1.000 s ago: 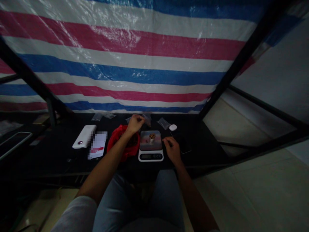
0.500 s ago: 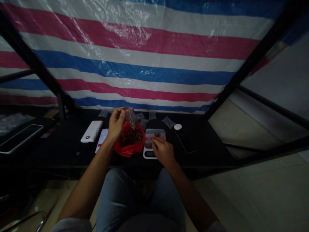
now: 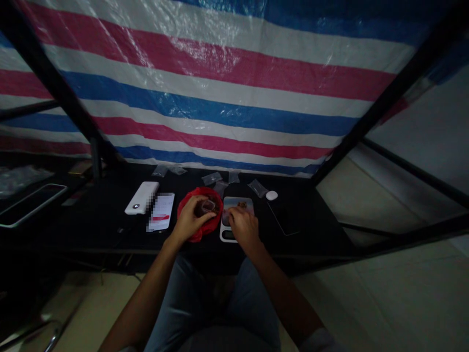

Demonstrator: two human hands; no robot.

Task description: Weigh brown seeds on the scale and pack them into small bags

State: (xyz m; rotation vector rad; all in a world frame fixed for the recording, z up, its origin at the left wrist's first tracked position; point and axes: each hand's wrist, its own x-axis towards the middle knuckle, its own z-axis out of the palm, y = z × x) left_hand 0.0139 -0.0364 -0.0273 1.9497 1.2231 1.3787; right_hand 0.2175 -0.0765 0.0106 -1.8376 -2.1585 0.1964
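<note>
Striped tarpaulin (image 3: 220, 98) behind a dark worktop (image 3: 91, 220); on it a red bag (image 3: 214, 222) of brown pieces, a white scale (image 3: 238, 201) just right of it, a white power bank (image 3: 142, 198) to its left. Left hand (image 3: 188, 220): grip clamped on a small clear pouch (image 3: 207, 205) held over the red bag's mouth. Right hand (image 3: 244, 227): over the scale's platform, fingers curled; whether its grip is together or apart cannot be told.

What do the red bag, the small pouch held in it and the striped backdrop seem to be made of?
Red bag: probably thin plastic film; it crumples and slumps softly.
Small pouch: clear plastic film, slightly glossy; dark contents show through.
Striped backdrop: likely plastic tarpaulin, shiny; its creases catch the light.
</note>
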